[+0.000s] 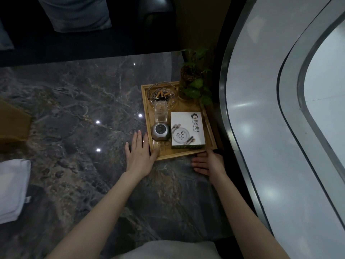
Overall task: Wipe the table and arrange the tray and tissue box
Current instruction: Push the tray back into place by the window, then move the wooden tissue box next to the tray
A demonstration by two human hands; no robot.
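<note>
Nearest the camera, both bare forearms reach out over the dark marbled worktop (74,113). At about 9 o'clock from the hands, a folded white cloth (13,187) lies at the near left edge of the worktop, well apart from either hand.

The left hand (139,156) lies flat, palm down, fingers spread; its grip is fully open and holds nothing. Its thumb side touches the near left corner of the wooden tray (186,153), which sits at roughly 1 o'clock from that hand. The right hand (208,162) is at the tray's near right corner, its fingers pointing left along the worktop just beside the near rim; its grip is loosely open and closes on nothing, with the thumb side touching the corner.

So the tray stands between and just beyond the two hands, at 12 o'clock, close to the worktop's right edge. In it, nearest, a white printed tissue box (187,128) fills the right half, at 11 o'clock from the right hand. Left of it sits a small grey faceted device (161,131), then a clear square holder (161,111), and farthest a glass ashtray (162,93) with cigarette butts. At the tray's far right corner stands a potted green plant (194,81).
</note>
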